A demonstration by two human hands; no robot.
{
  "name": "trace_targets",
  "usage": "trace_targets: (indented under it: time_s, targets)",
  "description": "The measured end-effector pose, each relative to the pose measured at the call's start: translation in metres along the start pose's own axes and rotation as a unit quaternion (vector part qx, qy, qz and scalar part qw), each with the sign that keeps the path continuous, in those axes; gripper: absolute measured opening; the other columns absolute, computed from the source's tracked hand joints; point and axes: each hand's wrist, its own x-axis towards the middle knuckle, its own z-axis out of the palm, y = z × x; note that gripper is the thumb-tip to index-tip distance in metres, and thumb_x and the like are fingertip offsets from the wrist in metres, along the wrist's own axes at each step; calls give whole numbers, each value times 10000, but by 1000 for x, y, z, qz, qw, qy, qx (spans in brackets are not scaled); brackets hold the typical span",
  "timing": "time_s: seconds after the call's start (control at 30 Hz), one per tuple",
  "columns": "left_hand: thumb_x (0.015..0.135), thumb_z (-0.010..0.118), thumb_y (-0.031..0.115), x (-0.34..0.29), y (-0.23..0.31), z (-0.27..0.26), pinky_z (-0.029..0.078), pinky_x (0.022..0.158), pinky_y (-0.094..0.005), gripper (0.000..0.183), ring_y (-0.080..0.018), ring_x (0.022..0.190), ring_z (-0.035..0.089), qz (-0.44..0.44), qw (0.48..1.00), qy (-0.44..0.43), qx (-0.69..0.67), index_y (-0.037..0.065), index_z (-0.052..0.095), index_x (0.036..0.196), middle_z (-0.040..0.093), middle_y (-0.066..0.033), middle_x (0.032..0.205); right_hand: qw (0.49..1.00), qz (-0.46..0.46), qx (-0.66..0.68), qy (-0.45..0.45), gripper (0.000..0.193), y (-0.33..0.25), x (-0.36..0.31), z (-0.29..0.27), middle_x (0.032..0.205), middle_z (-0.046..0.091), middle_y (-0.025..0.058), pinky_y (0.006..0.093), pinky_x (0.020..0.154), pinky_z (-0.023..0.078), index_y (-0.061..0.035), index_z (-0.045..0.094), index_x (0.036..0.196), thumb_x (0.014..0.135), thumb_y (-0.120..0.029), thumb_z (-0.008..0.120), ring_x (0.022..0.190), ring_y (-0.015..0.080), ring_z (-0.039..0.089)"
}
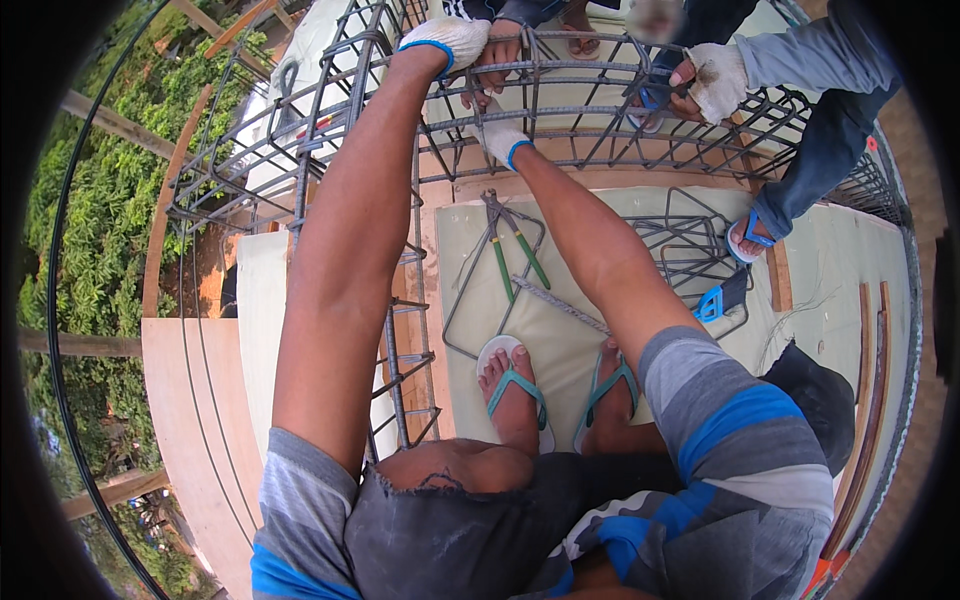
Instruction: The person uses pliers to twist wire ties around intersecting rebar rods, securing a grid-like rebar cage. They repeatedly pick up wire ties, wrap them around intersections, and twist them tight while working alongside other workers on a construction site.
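Observation:
A cage of steel rebar (356, 97) runs across the far side of the view. My left hand (447, 42), in a white knit glove with a blue cuff, is closed over its top bar. Lower and to the right, my right hand (500, 142), gloved alike, reaches in among the bars with its fingers curled and partly hidden. Another person's bare hand (497, 55) works on the bars right beside both my hands. Nippers with green handles (503, 266) lie by my feet, on a bent rebar stirrup. A short ribbed rod (562, 304) lies near them.
Farther right, a co-worker's gloved hand (718, 82) holds the cage. Several rebar stirrups (672, 243) lie piled on the pale deck, near that co-worker's sandalled foot (748, 238). A narrower rebar cage (396, 385) extends toward me. Beyond the plywood (190, 400) at left, trees show below the edge.

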Motion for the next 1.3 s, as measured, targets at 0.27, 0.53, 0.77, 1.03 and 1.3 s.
trace_targets:
  time_s: [0.27, 0.53, 0.77, 1.03, 1.3]
  targets:
    - [994, 347, 536, -26, 31, -19, 466, 1063, -472, 653, -421, 1257, 608, -28, 999, -14, -31, 66, 679, 1302, 643, -233, 1347, 1000, 20, -6, -4, 410, 16, 2, -2, 1152, 652, 267, 485, 916, 510, -25, 542, 1283, 977, -294, 584, 1074, 435, 637]
    - [988, 343, 551, -28, 28, -19, 471, 1065, -468, 675, -410, 1260, 614, -31, 999, -3, -37, 62, 683, 1305, 649, -225, 1347, 999, -38, -32, -13, 390, 2, -3, -13, 1136, 654, 264, 482, 905, 508, -20, 546, 1259, 971, -278, 592, 1062, 431, 635]
    - [991, 355, 570, -23, 19, -7, 514, 918, -473, 670, -401, 1036, 697, -7, 999, 30, -39, 32, 732, 1122, 728, -258, 1078, 996, -77, -40, -21, 373, -2, -6, -17, 1121, 656, 262, 479, 897, 506, -16, 549, 1238, 965, -265, 600, 1051, 428, 633]
    - [986, 362, 578, -18, 16, -3, 527, 915, -481, 675, -402, 1054, 698, 4, 998, 47, -36, 31, 719, 1155, 726, -254, 1096, 998, -30, -49, -26, 396, 11, 3, -7, 1153, 646, 262, 471, 894, 506, 5, 550, 1198, 940, -284, 634, 1061, 434, 626]
    - [985, 382, 553, -29, 22, -12, 498, 1014, -482, 642, -409, 1191, 648, -23, 998, 9, -56, 68, 705, 1256, 698, -214, 1258, 999, 27, 39, 3, 430, 1, -4, -9, 1120, 660, 268, 483, 904, 514, 28, 550, 1183, 939, -308, 664, 1051, 445, 637]
